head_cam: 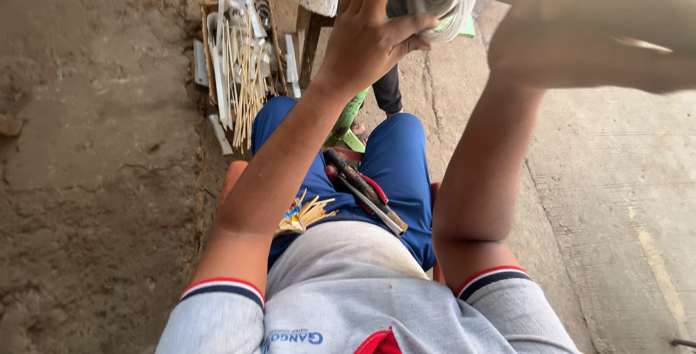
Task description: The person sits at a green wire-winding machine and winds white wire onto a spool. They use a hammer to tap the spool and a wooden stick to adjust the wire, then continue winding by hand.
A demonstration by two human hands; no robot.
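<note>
Head view looks down on a wooden crate (210, 49) on the dirt floor (94, 165), packed with thin pale sticks (243, 82) and white flat strips (220, 71); more strips lie just beside it. In the person's lap, on blue shorts (395, 158), rest pliers with red handles (362, 187) and a small bunch of short sticks (308, 212). Another person's dark trouser leg (388, 89) shows beyond the knees. The left hand (370, 31) is raised at the top of the frame, fingers curled around a bundle of white wire coils (442, 9) mounted on a stand. The right hand (580, 42) is close to the camera and blurred, blocking the upper right; I cannot tell how its fingers are set.
</note>
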